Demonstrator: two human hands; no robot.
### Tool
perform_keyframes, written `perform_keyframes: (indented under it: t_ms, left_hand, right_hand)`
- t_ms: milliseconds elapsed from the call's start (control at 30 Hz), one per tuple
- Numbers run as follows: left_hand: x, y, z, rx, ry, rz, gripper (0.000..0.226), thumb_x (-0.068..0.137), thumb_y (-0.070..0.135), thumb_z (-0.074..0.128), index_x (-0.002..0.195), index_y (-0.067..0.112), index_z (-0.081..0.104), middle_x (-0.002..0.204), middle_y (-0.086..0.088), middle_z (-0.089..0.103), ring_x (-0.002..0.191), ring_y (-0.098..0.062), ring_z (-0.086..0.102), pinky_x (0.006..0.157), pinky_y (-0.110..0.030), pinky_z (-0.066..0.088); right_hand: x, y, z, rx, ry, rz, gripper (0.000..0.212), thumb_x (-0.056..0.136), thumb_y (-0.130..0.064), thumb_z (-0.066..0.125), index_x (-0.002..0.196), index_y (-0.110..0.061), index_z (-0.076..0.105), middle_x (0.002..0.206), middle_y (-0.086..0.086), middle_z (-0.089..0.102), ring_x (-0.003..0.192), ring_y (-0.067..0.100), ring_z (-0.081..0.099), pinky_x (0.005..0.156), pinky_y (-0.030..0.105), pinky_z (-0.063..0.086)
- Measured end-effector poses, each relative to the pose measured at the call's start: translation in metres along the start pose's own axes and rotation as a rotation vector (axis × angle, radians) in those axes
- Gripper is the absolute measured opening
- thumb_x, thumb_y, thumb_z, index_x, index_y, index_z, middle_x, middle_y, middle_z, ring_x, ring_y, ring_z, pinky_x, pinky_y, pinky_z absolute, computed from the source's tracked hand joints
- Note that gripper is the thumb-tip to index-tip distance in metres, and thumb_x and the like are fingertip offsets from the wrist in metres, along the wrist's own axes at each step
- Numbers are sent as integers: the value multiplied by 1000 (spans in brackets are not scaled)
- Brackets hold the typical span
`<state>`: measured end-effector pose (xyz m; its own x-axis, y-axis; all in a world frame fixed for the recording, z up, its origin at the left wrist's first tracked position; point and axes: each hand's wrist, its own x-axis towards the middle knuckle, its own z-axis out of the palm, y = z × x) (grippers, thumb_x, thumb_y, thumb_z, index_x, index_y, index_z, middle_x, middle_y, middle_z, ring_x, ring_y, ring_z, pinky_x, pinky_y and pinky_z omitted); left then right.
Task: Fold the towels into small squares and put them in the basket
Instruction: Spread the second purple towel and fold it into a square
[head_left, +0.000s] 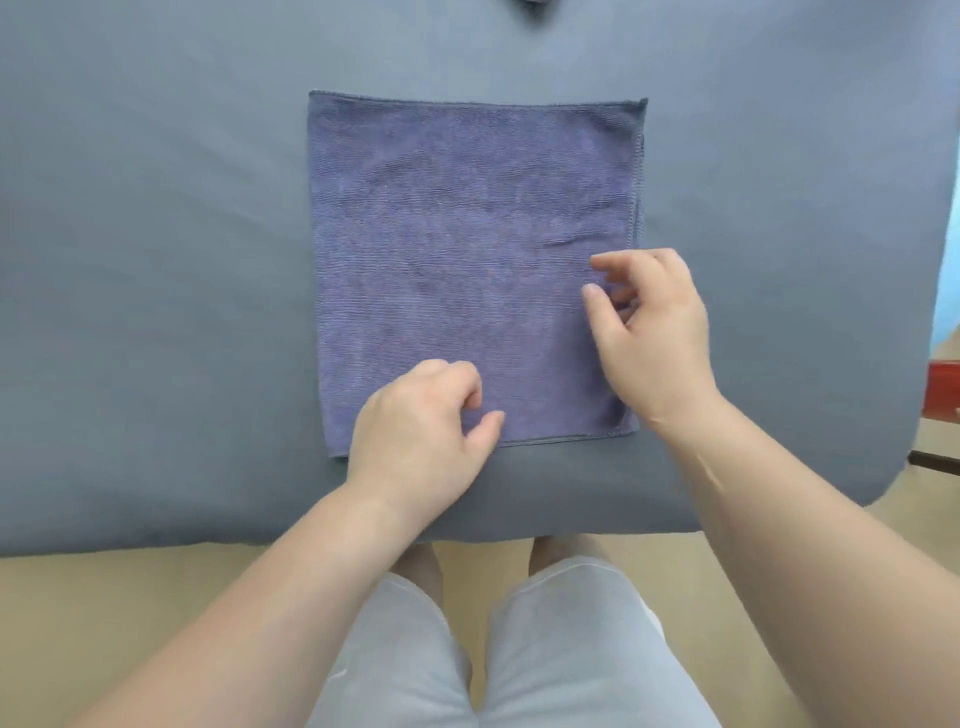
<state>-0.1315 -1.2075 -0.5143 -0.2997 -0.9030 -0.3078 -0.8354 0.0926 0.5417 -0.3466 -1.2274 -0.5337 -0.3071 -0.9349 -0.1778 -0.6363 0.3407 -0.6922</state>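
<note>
The towel (457, 249) lies flat on the grey-covered table (156, 260), straight ahead of the person; it looks already folded once, since two stitched edges run one just inside the other down its right side; it is close to square, a little longer in the direction away from the person.

The left hand (415, 431) rests on the near edge, towards the near left corner; its fingers are curled under and the thumb (488, 423) lies out on the cloth; whether they nip the hem I cannot tell. The right hand (654, 332) sits over the right side, near the near right corner; its fingers (605, 262) are apart and loosely bent, with nothing between them.

So the towel spreads away from and between both hands, and each hand is nearest its own near corner; the next fold likely means lifting the near edge and carrying it to the far one, or taking the doubled right side across to the left. There is bare table on the left, the right and beyond; the table's near edge is close behind the wrists. No basket is in view; a red thing (943, 384) shows at the right border.
</note>
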Motion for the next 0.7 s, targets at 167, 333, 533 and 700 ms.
perform_keyframes:
  t_ms: [167,333,533,700]
  left_hand:
    - [2,56,56,36,-74,251,28,68,33,82,78,16,62,75,1,52,70,-27,57,58,-37,50]
    - [7,71,83,134,-107,191,34,61,35,88,73,16,62,74,-1,53,69,-27,57,59,-35,48]
    - [12,77,91,137,-51,149,22,68,26,83,69,16,63,71,-1,54,66,-28,57,55,-34,46]
    - [19,80,93,134,-15,170,11,72,20,67,64,16,61,65,-1,53,59,-29,56,51,-31,40]
  right_hand:
    - [-5,25,-36,-19,-182,154,19,91,-12,65,102,-27,68,89,-4,68,74,10,61,80,25,53]
    - [-2,35,-42,40,-243,274,16,92,-15,65,104,-26,65,84,-5,67,69,13,62,72,23,51]
    - [24,29,-40,84,-245,141,29,97,-18,61,125,-24,64,113,-5,60,70,-9,54,77,2,39]
    - [69,14,-32,81,-292,60,39,98,-20,59,136,-19,59,121,-8,52,75,-11,50,80,2,36]
